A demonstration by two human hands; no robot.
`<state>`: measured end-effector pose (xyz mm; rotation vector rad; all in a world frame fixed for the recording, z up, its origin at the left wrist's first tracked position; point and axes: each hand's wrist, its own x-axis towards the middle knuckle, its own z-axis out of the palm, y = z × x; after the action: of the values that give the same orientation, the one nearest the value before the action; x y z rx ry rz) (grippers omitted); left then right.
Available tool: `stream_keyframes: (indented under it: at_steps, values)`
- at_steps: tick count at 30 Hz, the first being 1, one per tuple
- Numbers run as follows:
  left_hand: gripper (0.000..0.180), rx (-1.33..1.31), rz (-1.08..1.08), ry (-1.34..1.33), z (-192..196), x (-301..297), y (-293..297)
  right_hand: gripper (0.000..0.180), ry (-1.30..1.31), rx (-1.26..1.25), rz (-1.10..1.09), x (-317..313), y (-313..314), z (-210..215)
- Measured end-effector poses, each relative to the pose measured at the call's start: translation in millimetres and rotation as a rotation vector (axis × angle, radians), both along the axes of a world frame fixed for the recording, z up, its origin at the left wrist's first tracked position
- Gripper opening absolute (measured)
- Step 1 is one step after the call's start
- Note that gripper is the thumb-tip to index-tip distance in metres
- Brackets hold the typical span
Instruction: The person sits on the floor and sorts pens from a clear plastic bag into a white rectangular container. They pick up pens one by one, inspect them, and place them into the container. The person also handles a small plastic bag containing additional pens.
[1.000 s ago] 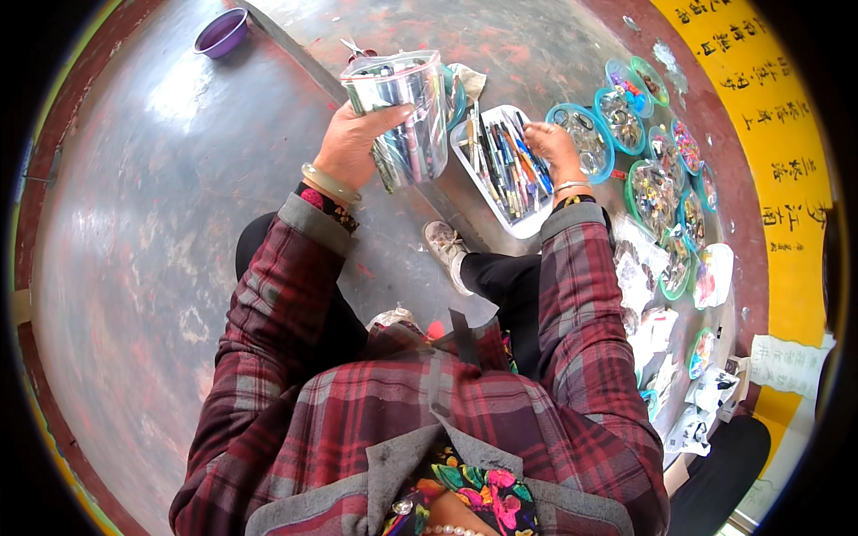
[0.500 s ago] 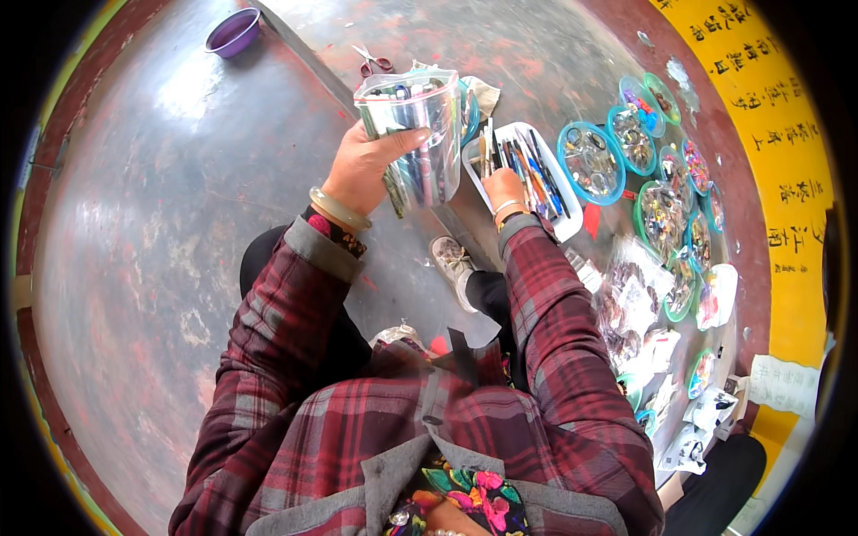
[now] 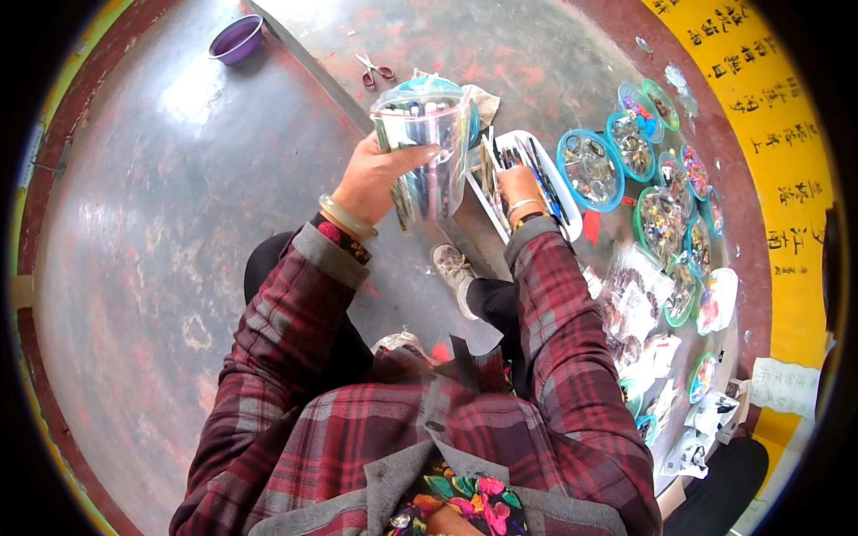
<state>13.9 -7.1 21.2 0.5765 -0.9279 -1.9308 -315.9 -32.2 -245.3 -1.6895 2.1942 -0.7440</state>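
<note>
My left hand [image 3: 374, 177] grips a clear plastic container [image 3: 440, 170] filled with pens, thumb across its near side, held up in the air. My right hand [image 3: 521, 186] reaches down into a white rectangular basket [image 3: 572, 234] on the floor, over the pens [image 3: 547, 183] and brushes lying there. Its fingers are curled, and what they hold, if anything, is hidden beneath them. Behind the container, a light blue bowl [image 3: 473, 121] partly shows beside a beige cloth [image 3: 483, 103].
Scissors [image 3: 368, 71] lie on the floor beyond the container, and a purple basin [image 3: 237, 40] stands far left. To the right are several round baskets of small items [image 3: 590, 170], with clear plastic bags [image 3: 633, 286] nearer me. My shoe [image 3: 454, 272] is below the container.
My left hand has shifted slightly right with the container, which now leans differently. My right hand has moved a little to the right within the white basket.
</note>
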Motion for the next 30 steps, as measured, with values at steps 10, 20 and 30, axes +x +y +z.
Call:
stream_keyframes:
  at_steps: [10, 20, 30]
  values:
    - [0.037, 0.144, -0.257, 0.046, -5, 0, 8, 0.010, -1.174, -0.572, -0.212, 31, 44, 247]
    - [0.038, 0.056, -0.412, -0.195, -25, -13, 19, 0.028, -1.238, -0.694, 0.055, 78, 66, 308]
    - [0.041, 0.043, -0.473, -0.278, -30, -16, 20, 0.027, -1.222, -0.609, 0.069, 84, 63, 303]
